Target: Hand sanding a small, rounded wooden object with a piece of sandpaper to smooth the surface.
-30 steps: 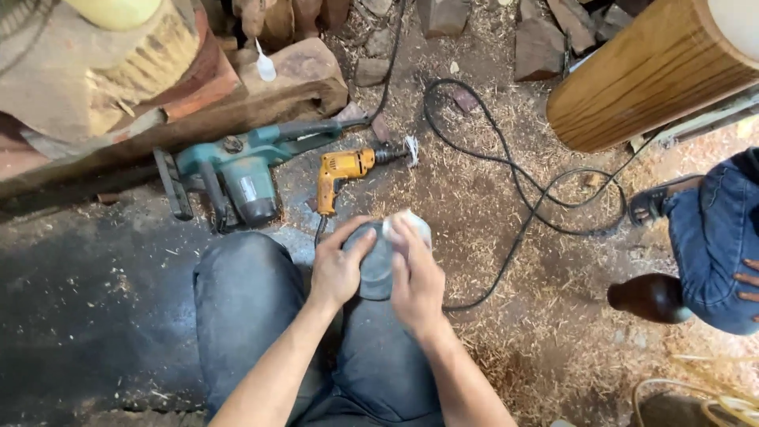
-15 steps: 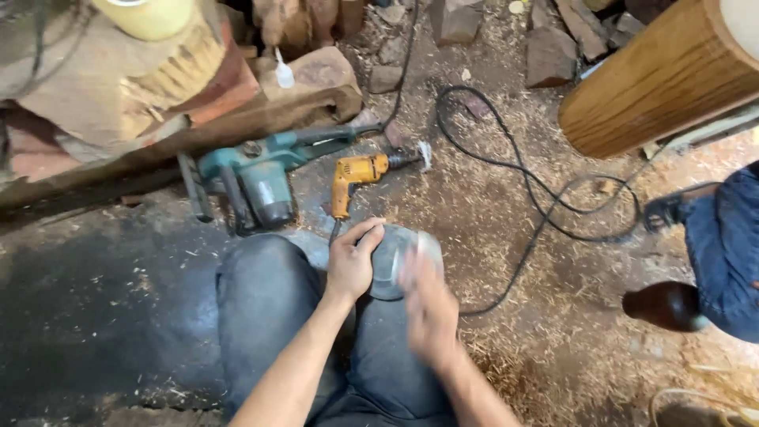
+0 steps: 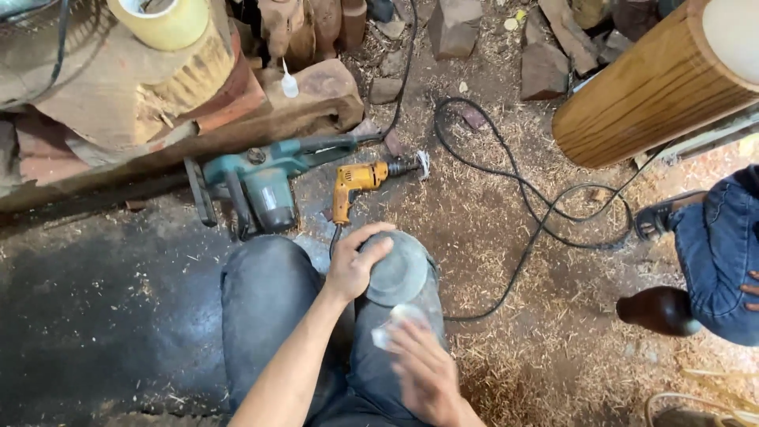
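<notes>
My left hand grips the far left edge of a round grey disc-shaped piece that rests on my right knee. The dark trousers on my legs fill the lower middle of the view. My right hand is blurred just below the disc, nearer to me. A small pale scrap, perhaps paper or cloth, is pinched at its fingertips and lies close to the disc's near rim.
A yellow drill and a teal power saw lie just beyond my knees. A black cable loops over sawdust to the right. A large wooden cylinder is upper right. Another person's jeans leg and a dark brown object sit at the right.
My right hand has slid off the disc and back toward me, now blurred in motion. My left hand keeps its hold on the disc.
</notes>
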